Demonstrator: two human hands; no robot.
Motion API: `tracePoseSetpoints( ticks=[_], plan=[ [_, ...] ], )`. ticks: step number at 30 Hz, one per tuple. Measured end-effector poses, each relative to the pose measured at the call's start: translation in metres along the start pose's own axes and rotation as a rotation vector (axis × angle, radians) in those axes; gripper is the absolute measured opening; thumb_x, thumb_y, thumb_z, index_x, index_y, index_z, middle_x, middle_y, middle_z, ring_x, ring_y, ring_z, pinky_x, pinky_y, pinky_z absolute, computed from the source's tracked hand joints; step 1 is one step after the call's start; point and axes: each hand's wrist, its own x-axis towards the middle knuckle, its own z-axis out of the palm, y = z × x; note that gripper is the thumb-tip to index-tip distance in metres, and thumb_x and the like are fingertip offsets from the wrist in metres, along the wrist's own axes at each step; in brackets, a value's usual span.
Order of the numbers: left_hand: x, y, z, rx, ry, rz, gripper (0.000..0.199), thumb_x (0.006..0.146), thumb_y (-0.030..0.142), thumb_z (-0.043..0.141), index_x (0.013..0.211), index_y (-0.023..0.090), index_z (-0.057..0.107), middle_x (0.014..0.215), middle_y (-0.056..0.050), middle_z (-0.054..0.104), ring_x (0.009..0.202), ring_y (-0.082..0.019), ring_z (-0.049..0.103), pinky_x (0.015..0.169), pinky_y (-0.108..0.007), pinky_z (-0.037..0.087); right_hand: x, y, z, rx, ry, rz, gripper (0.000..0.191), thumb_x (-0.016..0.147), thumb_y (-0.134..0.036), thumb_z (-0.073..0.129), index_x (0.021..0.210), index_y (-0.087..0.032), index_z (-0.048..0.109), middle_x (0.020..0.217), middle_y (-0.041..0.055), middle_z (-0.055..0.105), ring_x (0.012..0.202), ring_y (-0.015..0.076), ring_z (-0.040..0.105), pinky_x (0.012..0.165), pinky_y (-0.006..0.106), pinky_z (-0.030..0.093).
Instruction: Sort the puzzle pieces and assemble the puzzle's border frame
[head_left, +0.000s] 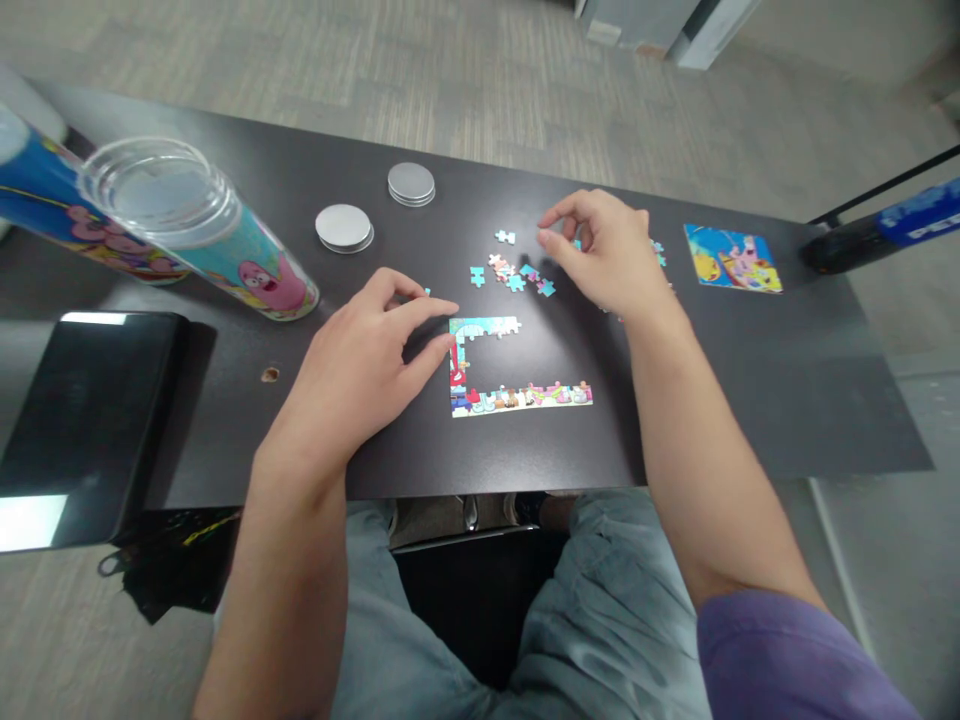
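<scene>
A partly joined jigsaw border (pixel 525 397) lies on the dark table (pixel 420 455), with a bottom row, a left side and a short top row. My left hand (pixel 371 355) rests beside its left side, fingers apart, thumb and index fingertips at the upper left edge. Loose puzzle pieces (pixel 515 282) lie in a small heap above the border. To the right of the heap my right hand (pixel 600 245) hovers, fingers curved and apart, with no piece visible between the fingertips. More pieces (pixel 658 253) show partly behind that hand.
A colourful picture card (pixel 733 259) lies at the right, near a dark bottle (pixel 847 240) with a blue label. Two stacks of round discs (pixel 411 183) (pixel 343 227) sit at the back. Printed cylinders (pixel 262 270) and a black tablet (pixel 82 420) occupy the left.
</scene>
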Motion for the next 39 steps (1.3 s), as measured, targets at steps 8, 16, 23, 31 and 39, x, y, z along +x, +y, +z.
tracePoseSetpoints(
  ticks=[8, 16, 23, 31, 39],
  plan=[
    [-0.001, -0.002, 0.002, 0.008, 0.14, -0.074, 0.038, 0.123, 0.043, 0.067, 0.153, 0.032, 0.088, 0.152, -0.011, 0.08, 0.108, -0.027, 0.079, 0.108, -0.048, 0.072, 0.008, -0.015, 0.02, -0.028, 0.057, 0.007, 0.029, 0.122, -0.038, 0.074, 0.148, -0.036, 0.086, 0.134, 0.0153, 0.082, 0.128, 0.0461, 0.076, 0.13, 0.074, 0.044],
    [-0.001, -0.005, 0.003, 0.091, 0.119, -0.139, 0.043, 0.124, 0.047, 0.063, 0.156, 0.031, 0.087, 0.156, -0.012, 0.079, 0.11, -0.03, 0.079, 0.108, -0.053, 0.071, 0.016, -0.008, 0.026, -0.031, 0.075, 0.015, 0.021, 0.119, -0.04, 0.079, 0.137, -0.033, 0.087, 0.136, 0.016, 0.083, 0.126, 0.0452, 0.077, 0.129, 0.073, 0.046],
    [-0.007, 0.012, -0.007, 0.205, -0.027, -0.111, 0.052, 0.126, 0.039, 0.055, 0.169, 0.026, 0.082, 0.168, -0.023, 0.074, 0.144, -0.05, 0.08, 0.122, -0.068, 0.071, 0.009, -0.01, 0.01, -0.028, 0.093, 0.045, 0.015, 0.119, -0.039, 0.077, 0.128, -0.032, 0.087, 0.128, 0.014, 0.084, 0.119, 0.0438, 0.077, 0.128, 0.072, 0.045],
    [-0.002, 0.02, 0.006, 0.27, -0.022, -0.069, 0.063, 0.127, 0.034, 0.054, 0.188, 0.028, 0.068, 0.173, -0.023, 0.07, 0.144, -0.048, 0.079, 0.122, -0.066, 0.072, 0.0, -0.052, 0.022, 0.027, -0.084, -0.148, 0.017, 0.114, -0.036, 0.092, 0.131, -0.033, 0.092, 0.141, 0.0135, 0.082, 0.133, 0.0454, 0.08, 0.129, 0.068, 0.044],
    [0.002, 0.018, 0.003, 0.203, -0.033, -0.137, 0.062, 0.13, 0.037, 0.044, 0.186, 0.023, 0.068, 0.177, -0.021, 0.063, 0.133, -0.041, 0.084, 0.121, -0.063, 0.071, 0.0, -0.059, 0.022, 0.113, -0.156, -0.129, 0.013, 0.107, -0.028, 0.094, 0.118, -0.031, 0.088, 0.14, 0.0111, 0.085, 0.128, 0.0395, 0.08, 0.13, 0.063, 0.044]
  ],
)
